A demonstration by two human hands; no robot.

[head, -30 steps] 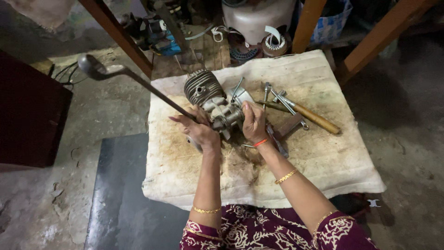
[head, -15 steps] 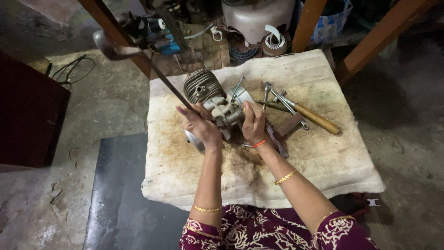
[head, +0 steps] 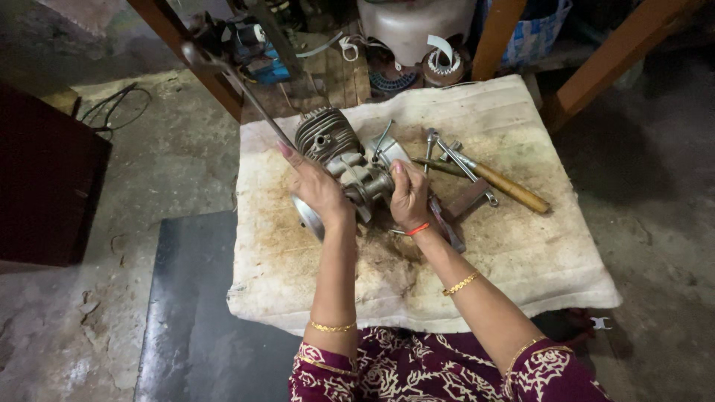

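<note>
A small grey engine [head: 344,152] with a finned cylinder lies on a stained white cloth pad [head: 521,253]. My left hand [head: 319,192] grips the near end of a long metal wrench [head: 237,83] that slants up and away to the far left. My right hand [head: 409,197] presses down on the engine's right side and holds it still. A round metal disc on the engine shows below my left wrist.
Wrenches [head: 462,160] and a wooden-handled tool [head: 503,184] lie on the pad right of the engine. Wooden table legs [head: 603,71], a white tank [head: 413,26] and clutter stand behind. A dark mat [head: 190,320] lies left of the pad; a dark box [head: 45,179] at far left.
My left hand has swung the long wrench clockwise, its far end rising from low left toward the table leg. My right hand has stayed on the engine.
</note>
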